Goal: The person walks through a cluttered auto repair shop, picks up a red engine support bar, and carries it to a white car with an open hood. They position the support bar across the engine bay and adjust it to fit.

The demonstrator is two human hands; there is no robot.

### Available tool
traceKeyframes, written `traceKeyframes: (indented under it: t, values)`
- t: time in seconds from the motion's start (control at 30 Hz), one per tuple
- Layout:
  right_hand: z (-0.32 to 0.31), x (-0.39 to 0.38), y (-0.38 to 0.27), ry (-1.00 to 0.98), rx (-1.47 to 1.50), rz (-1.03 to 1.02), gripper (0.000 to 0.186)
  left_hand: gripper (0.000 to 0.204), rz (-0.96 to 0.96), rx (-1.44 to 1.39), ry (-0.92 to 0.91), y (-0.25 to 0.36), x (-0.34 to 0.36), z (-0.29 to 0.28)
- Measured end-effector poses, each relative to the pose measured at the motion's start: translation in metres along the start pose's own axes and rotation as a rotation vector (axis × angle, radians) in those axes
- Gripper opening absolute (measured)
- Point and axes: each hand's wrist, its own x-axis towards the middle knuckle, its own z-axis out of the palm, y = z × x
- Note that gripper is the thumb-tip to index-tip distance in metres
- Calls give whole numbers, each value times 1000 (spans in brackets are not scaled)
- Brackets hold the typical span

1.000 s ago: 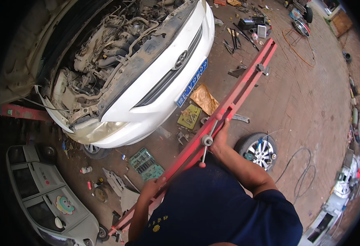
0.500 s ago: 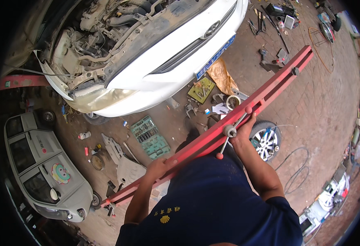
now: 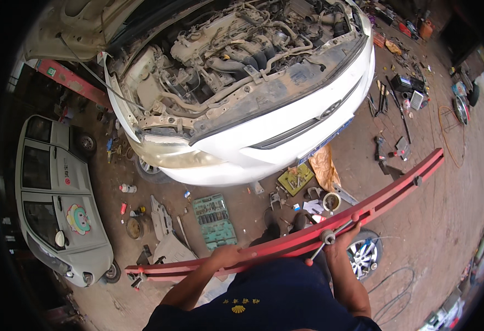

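Observation:
A long red slotted metal beam, an engine support bar [image 3: 286, 244], lies across the front of my body, its right end farther away than its left. My left hand [image 3: 225, 257] is wrapped round it left of the middle. My right hand [image 3: 342, 240] grips it right of the middle, beside a grey screw hub [image 3: 327, 237] whose cross handle has red ball ends. Fingers of both hands are partly hidden by the bar. Ahead stands a white car [image 3: 236, 165] with its hood up and its engine bay [image 3: 225, 60] exposed.
A green socket set case [image 3: 215, 220], a yellow-green tray [image 3: 296, 179] and brown paper [image 3: 324, 168] lie on the floor before the car. An alloy wheel [image 3: 364, 254] lies by my right arm. A grey van [image 3: 65, 198] stands left; a hose [image 3: 399, 292] curls at right.
My view has tilted up, showing more of the engine bay. The bar, still in both hands, has turned to a flatter slant, with its right end lower in the picture.

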Motion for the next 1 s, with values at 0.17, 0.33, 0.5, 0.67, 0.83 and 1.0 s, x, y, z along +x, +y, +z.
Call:
traceKeyframes:
  t: [0.17, 0.33, 0.5, 0.67, 0.83, 1.0]
  values:
    - [-26, 23, -4, -153, -40, 93, 81, 96, -31, 71, 11, 12, -2, -6]
    - [-8, 32, -20, -105, 5, 15, 75, 98, -37, 59, 42, 33, -6, -9]
    - [1, 34, -36, -135, 47, 49, 71, 98, -35, 79, 95, 49, -11, -8]
    - [7, 33, -46, -129, 109, 96, 76, 95, -42, 36, 137, 51, -4, 5]
    - [15, 34, -57, -104, 115, 102, 79, 90, -47, -6, 98, 54, 2, 13]
    - [10, 38, -64, -183, 94, 151, 85, 89, -92, -28, 128, 70, -5, 16]
